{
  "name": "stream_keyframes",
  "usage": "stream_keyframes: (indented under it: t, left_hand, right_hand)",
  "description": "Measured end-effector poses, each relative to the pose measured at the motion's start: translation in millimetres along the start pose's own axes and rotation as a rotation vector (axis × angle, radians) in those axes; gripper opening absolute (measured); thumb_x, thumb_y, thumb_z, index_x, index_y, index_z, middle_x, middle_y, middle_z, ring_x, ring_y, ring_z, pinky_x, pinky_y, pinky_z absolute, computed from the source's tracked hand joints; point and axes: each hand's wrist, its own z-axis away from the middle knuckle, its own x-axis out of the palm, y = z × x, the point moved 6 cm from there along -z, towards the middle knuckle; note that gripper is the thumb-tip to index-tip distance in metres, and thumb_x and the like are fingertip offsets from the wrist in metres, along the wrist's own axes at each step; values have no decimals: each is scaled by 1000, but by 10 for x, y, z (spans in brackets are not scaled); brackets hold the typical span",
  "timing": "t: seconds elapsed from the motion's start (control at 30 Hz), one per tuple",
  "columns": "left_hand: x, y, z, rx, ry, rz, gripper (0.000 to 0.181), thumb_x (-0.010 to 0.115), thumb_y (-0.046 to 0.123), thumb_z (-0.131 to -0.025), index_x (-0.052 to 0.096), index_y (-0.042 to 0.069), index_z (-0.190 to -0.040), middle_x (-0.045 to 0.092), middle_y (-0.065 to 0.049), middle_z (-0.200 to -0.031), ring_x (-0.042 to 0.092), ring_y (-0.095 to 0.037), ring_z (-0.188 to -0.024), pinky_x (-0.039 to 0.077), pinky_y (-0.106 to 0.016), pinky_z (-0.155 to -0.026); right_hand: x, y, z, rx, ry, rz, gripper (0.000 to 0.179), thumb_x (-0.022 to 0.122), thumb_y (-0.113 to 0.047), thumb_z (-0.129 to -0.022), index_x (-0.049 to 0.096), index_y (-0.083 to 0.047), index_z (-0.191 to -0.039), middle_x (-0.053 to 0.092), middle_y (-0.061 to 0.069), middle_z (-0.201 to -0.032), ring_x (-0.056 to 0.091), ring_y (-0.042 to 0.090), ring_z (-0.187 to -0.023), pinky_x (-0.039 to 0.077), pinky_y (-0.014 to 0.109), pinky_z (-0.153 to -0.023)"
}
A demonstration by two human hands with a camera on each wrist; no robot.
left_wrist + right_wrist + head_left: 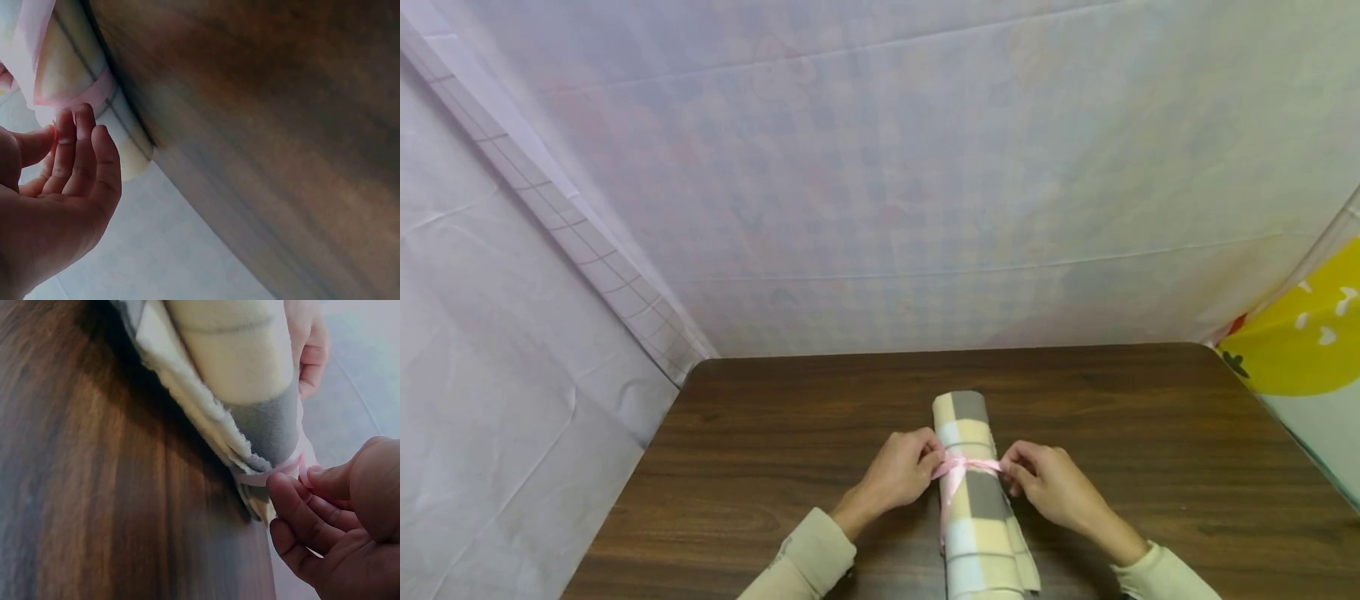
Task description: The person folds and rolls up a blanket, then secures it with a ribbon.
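A rolled checked cloth point(988, 500) in cream, grey and pale blue lies lengthwise on the table. Around its middle runs a pink ribbon point(973, 463), crossed on top of the roll, with one length trailing down the left side. At the roll's left side my left hand point(904, 467) pinches one part of the ribbon between thumb and fingers. On the right side my right hand point(1051, 483) pinches another part of it. Loose layered edges of the cloth point(194, 406) show along its right side in the right wrist view.
The dark wood table point(760, 433) has rounded far corners. Behind it hangs a pale patterned curtain point(880, 208), and a whitish sheet point(512, 400) hangs along the left. A yellow printed shape point(1300, 333) shows on the fabric at the right.
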Motion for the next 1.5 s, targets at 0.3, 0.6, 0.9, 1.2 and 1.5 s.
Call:
stream_keyframes:
  t: [0.3,0.6,0.9,1.2,1.5]
  left_hand:
    - [23,-48,-19,-29,-33,89,11,65,11,-94,68,13,-84,57,10,-66,49,1,-58,43,-17,-55]
    - [-16,-20,-48,-32,-14,163,8,68,11,-93,71,10,-86,64,7,-70,53,2,-62,47,-17,-58]
    - [-24,-12,-47,-34,-16,182,6,70,14,-92,71,9,-89,68,5,-77,56,0,-67,48,-18,-63]
    - [-48,-17,-30,-34,-6,175,5,71,16,-91,71,11,-89,68,5,-77,57,0,-67,48,-19,-64]
    - [-64,-16,-27,-11,6,151,5,71,16,-91,71,11,-90,69,6,-80,58,1,-69,49,-18,-66]
  right_hand:
    - [26,47,23,-2,-32,-16,11,63,-5,-94,66,-11,-87,62,-7,-67,58,5,-61,45,22,-51]
    - [-9,52,2,-40,-9,-36,9,64,-5,-94,67,-11,-89,62,-8,-66,59,5,-60,46,23,-51]
    - [-11,58,-19,-30,-9,-53,6,65,-9,-95,68,-11,-91,62,-8,-65,59,7,-59,45,23,-50]
    - [-14,70,-28,-31,7,-42,6,66,-9,-94,69,-12,-91,62,-9,-63,59,6,-58,44,22,-49]
    - [-50,56,-27,-42,8,-68,4,66,-12,-95,69,-11,-94,64,-7,-66,60,6,-59,45,22,-50]
